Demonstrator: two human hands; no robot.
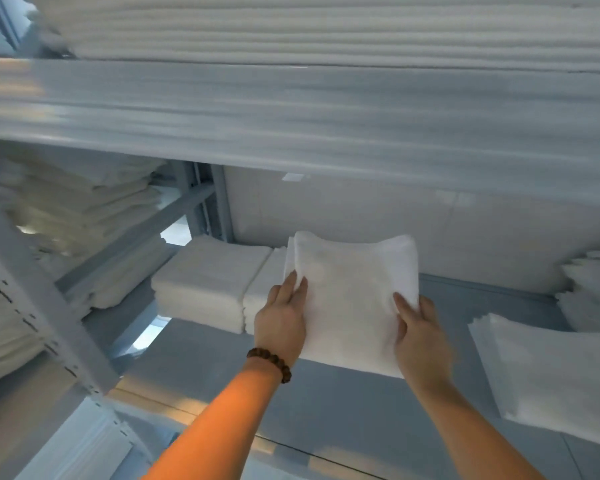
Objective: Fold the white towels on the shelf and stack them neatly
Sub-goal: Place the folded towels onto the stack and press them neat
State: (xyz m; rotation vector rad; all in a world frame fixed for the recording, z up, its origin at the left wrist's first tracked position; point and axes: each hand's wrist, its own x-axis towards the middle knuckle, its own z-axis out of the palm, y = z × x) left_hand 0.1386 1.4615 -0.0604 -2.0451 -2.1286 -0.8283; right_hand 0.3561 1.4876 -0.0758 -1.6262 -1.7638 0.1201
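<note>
Both hands, left hand (282,317) and right hand (419,336), gripped the folded white cloth towel (352,299) by its sides above the grey metal shelf (343,410). Stacking step, seemingly: next it needed squaring onto the neat white towel stack (208,285) just left.

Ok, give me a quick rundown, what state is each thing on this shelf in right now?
Folded towel: gripped by both hands, above the shelf.
Left hand: gripping its left edge.
Right hand: gripping its right edge.
Towel stack: folded, neat.
Flat towel: unfolded, lying right.
</note>
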